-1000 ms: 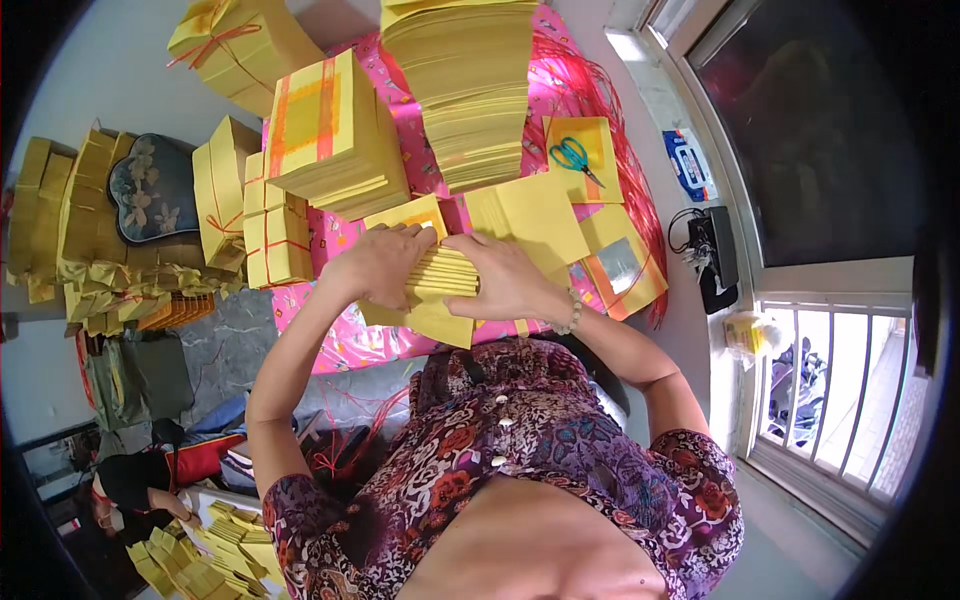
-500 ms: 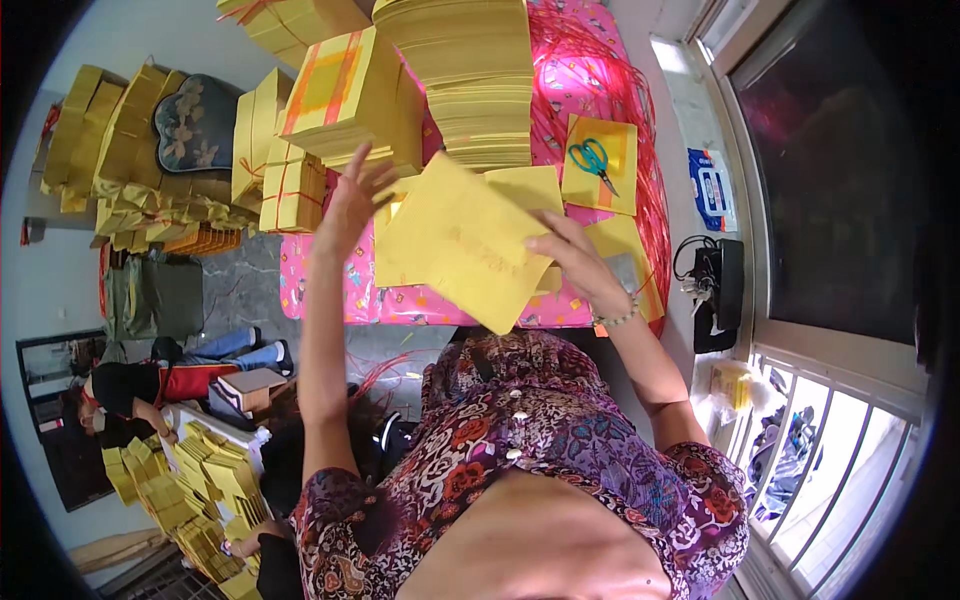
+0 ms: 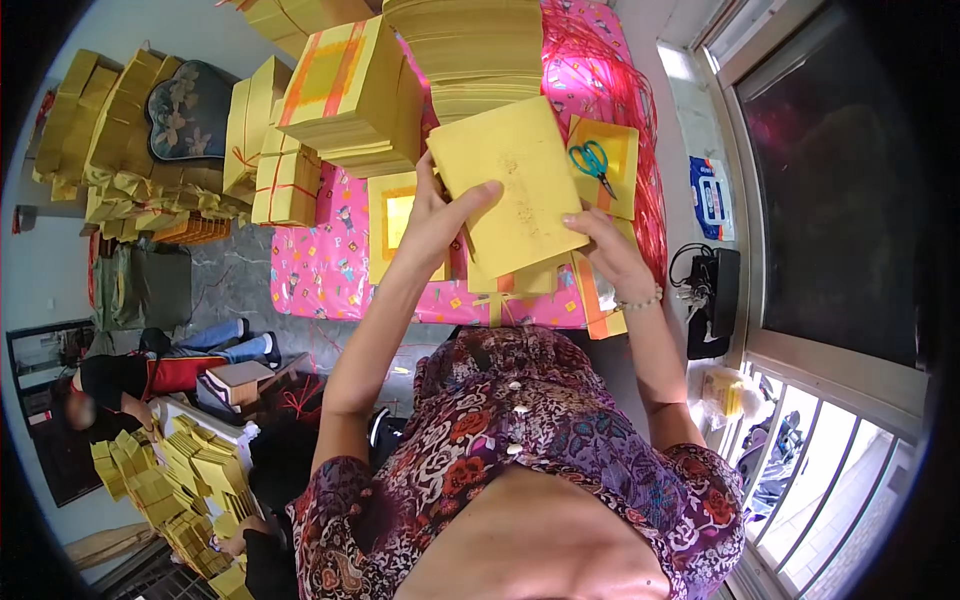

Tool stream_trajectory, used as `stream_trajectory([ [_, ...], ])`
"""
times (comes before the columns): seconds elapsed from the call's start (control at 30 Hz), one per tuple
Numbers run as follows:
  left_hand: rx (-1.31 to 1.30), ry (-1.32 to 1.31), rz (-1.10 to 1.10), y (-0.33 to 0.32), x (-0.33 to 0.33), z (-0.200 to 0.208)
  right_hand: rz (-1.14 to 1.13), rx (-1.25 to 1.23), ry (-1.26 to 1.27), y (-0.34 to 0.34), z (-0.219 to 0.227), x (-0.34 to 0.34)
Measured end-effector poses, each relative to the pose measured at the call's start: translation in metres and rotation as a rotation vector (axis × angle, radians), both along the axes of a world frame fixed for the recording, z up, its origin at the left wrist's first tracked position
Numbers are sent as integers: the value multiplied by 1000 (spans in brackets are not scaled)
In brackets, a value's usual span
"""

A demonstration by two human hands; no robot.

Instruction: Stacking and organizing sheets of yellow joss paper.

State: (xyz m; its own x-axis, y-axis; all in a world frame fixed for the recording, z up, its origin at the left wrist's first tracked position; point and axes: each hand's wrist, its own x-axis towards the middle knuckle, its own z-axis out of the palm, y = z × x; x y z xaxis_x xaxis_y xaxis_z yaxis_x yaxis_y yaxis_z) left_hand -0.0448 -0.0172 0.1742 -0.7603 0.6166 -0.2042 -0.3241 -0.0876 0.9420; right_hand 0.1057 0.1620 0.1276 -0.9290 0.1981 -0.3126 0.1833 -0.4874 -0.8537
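Note:
Between my two hands I hold a stack of yellow paper [image 3: 525, 150], tilted above the table. My left hand [image 3: 437, 215] grips its left edge, with the thumb lying over the top sheet. At the lower right edge, my right hand [image 3: 612, 250] pinches the stack with its thumb on top. Under it lie more yellow sheets [image 3: 520, 285], partly hidden. A sheet with a shiny gold square and orange border [image 3: 385, 240] shows beside my left wrist. Teal-handled scissors [image 3: 590, 158] rest on another gold-square sheet [image 3: 622, 195] to the right.
Tall piles of yellow paper [image 3: 470, 60] and a tied bundle [image 3: 287, 188] stand on the pink patterned tablecloth [image 3: 325, 265]. Red plastic strings [image 3: 645, 130] trail down the right side. At the lower left, another person [image 3: 115, 385] is near a table heaped with yellow paper [image 3: 190, 490].
My left hand, earlier open and apart from the paper, has moved right and now grips the stack's left edge. The paper has risen and turned more upright, uncovering the gold-square sheet at left.

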Motion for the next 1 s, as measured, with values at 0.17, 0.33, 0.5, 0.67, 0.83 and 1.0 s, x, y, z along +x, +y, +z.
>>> stream_trajectory([
  [0.17,-74,90,-131,22,-6,-1,-62,-116,-72,11,11,-14],
  [0.33,-120,-95,-208,32,-12,-25,-54,-132,-118,19,-25,-15],
  [0.5,-185,-90,-220,31,-11,-67,-78,-142,-196,17,-52,-11],
  [0.67,-248,-53,-220,31,-16,-94,-40,-120,-236,22,-69,-15],
  [0.83,-264,-142,-207,23,-24,-97,-45,-160,-247,11,-85,-27],
  [1.0,-284,-255,-84,12,-26,-117,-58,-41,-262,-3,-80,-35],
])
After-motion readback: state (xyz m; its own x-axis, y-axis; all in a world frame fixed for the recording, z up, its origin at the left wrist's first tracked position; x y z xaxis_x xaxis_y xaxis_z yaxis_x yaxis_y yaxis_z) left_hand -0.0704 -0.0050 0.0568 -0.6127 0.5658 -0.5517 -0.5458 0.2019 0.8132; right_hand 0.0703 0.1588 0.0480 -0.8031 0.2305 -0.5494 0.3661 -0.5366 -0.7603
